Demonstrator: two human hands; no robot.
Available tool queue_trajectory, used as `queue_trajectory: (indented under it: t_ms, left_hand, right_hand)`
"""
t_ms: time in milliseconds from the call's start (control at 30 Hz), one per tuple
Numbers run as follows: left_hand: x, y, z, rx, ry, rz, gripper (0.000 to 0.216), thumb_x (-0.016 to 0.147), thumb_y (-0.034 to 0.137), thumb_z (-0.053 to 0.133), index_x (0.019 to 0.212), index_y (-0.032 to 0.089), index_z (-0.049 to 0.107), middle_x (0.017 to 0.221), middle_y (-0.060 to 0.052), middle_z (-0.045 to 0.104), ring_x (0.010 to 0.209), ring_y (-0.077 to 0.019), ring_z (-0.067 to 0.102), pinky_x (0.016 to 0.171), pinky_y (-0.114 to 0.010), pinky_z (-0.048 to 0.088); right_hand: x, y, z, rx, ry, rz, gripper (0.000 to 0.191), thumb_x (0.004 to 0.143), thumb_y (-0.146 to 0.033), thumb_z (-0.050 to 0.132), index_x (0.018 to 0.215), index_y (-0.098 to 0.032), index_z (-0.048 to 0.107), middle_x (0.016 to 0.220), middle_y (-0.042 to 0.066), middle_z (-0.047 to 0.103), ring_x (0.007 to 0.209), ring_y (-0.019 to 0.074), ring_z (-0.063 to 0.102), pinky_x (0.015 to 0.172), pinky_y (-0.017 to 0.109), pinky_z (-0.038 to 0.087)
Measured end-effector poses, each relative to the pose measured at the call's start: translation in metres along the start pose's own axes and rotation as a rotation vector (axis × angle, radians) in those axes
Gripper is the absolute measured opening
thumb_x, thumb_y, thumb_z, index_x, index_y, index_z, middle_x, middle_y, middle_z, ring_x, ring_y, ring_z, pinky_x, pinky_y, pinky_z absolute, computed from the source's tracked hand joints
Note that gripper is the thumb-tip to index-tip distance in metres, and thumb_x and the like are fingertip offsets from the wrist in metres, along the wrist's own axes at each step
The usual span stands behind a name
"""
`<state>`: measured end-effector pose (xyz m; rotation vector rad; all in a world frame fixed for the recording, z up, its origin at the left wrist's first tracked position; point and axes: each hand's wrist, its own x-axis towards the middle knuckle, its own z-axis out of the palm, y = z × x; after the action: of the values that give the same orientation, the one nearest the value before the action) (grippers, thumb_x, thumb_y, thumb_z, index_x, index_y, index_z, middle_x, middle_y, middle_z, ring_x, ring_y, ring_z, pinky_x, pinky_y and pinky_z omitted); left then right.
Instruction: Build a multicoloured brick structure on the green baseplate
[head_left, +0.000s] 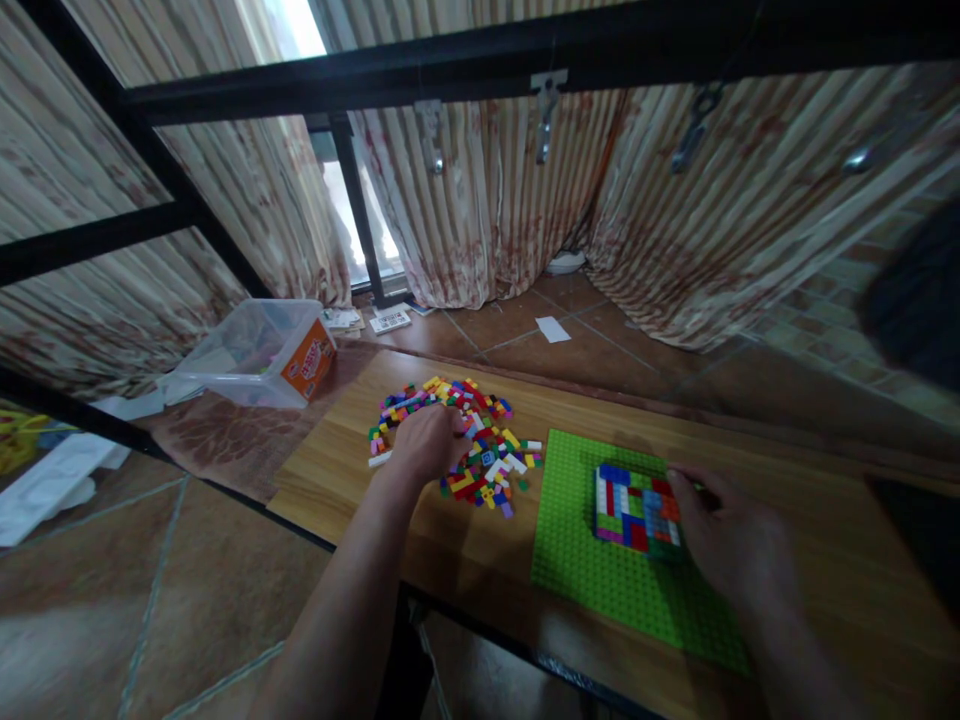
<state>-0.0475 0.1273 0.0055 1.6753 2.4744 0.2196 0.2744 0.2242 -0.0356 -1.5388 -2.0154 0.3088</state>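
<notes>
My left hand reaches into a pile of loose toy bricks in many colours. Its fingers are closed and point down among the bricks; what they pinch, if anything, is hidden. A low block of joined bricks, mostly red, blue, white and green on top, sits on a green studded baseplate. At the right side of this block is my right hand, slightly blurred, its thumb and curled fingers close together by the upper right corner. I cannot make out whether a brick is between them.
The wooden board bears the pile and baseplate. Beyond its left end stands a clear plastic bin with an orange label. A black metal frame with hanging clips crosses above. Behind are striped curtains, with papers on the tiled floor.
</notes>
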Motion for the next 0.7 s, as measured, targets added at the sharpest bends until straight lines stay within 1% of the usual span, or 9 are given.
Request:
queue_trajectory:
  t_ms: [100,233,333,400,467,567,633,700]
  left_hand:
    - [-0.001,0.000,0.001,0.016,0.000,0.008,0.013,0.072,0.032,0.069,0.078,0.020,0.070,0.080,-0.007,0.070,0.082,-0.0229,0.065,0.069,-0.027,0.046]
    - [0.001,-0.004,0.003,-0.042,0.038,0.073,0.006,0.072,0.026,0.066,0.070,0.020,0.068,0.072,-0.004,0.068,0.073,-0.0203,0.063,0.063,-0.025,0.042]
    - [0.003,-0.004,-0.001,-0.171,0.050,0.154,0.013,0.076,0.025,0.061,0.065,0.019,0.065,0.064,-0.002,0.065,0.064,-0.0162,0.060,0.057,-0.024,0.037]
    - [0.004,-0.001,-0.004,-0.308,0.027,0.210,0.018,0.080,0.026,0.057,0.066,0.017,0.064,0.061,-0.001,0.062,0.059,-0.0139,0.056,0.055,-0.023,0.035]
    - [0.003,0.007,-0.006,-0.481,-0.014,0.280,0.020,0.084,0.027,0.055,0.069,0.016,0.063,0.063,0.000,0.060,0.059,-0.0123,0.053,0.055,-0.022,0.036]
    - [-0.003,0.028,-0.003,-0.711,-0.113,0.399,0.018,0.086,0.026,0.053,0.077,0.015,0.063,0.069,0.000,0.059,0.063,-0.0111,0.053,0.058,-0.021,0.040]
    - [-0.009,0.045,0.002,-0.817,-0.211,0.436,0.017,0.087,0.026,0.052,0.082,0.015,0.064,0.071,0.001,0.058,0.063,-0.0104,0.052,0.059,-0.021,0.041]
    - [-0.014,0.061,0.009,-0.900,-0.335,0.458,0.017,0.089,0.025,0.050,0.085,0.016,0.064,0.072,0.001,0.058,0.064,-0.0103,0.054,0.060,-0.021,0.043]
  right_hand:
    - [-0.001,-0.002,-0.001,0.012,-0.005,-0.012,0.038,0.086,-0.049,0.046,0.089,-0.020,0.071,0.084,0.008,0.072,0.071,0.0222,0.065,0.067,0.033,0.049]
    - [-0.001,-0.002,-0.002,0.033,0.001,-0.035,0.037,0.087,-0.047,0.045,0.090,-0.020,0.071,0.088,0.008,0.072,0.075,0.0221,0.066,0.070,0.034,0.050]
    - [-0.001,-0.002,-0.004,0.064,0.024,-0.033,0.036,0.088,-0.046,0.046,0.092,-0.020,0.071,0.090,0.008,0.073,0.076,0.0220,0.066,0.072,0.034,0.051]
    - [0.000,-0.003,-0.006,0.089,0.039,-0.027,0.035,0.088,-0.045,0.046,0.092,-0.020,0.070,0.091,0.008,0.072,0.078,0.0221,0.066,0.073,0.034,0.051]
    - [0.000,-0.005,-0.008,0.112,0.049,-0.015,0.035,0.088,-0.045,0.046,0.093,-0.020,0.070,0.092,0.009,0.072,0.079,0.0220,0.066,0.073,0.035,0.051]
    - [0.000,-0.009,-0.009,0.163,0.062,0.007,0.035,0.088,-0.044,0.047,0.093,-0.020,0.070,0.091,0.009,0.072,0.079,0.0216,0.066,0.074,0.035,0.051]
    - [0.000,-0.012,-0.009,0.227,0.072,0.015,0.034,0.087,-0.044,0.048,0.093,-0.020,0.071,0.091,0.008,0.072,0.079,0.0210,0.066,0.074,0.035,0.051]
    - [0.000,-0.015,-0.008,0.307,0.076,0.020,0.033,0.087,-0.045,0.050,0.094,-0.020,0.071,0.091,0.007,0.072,0.078,0.0200,0.066,0.073,0.034,0.051]
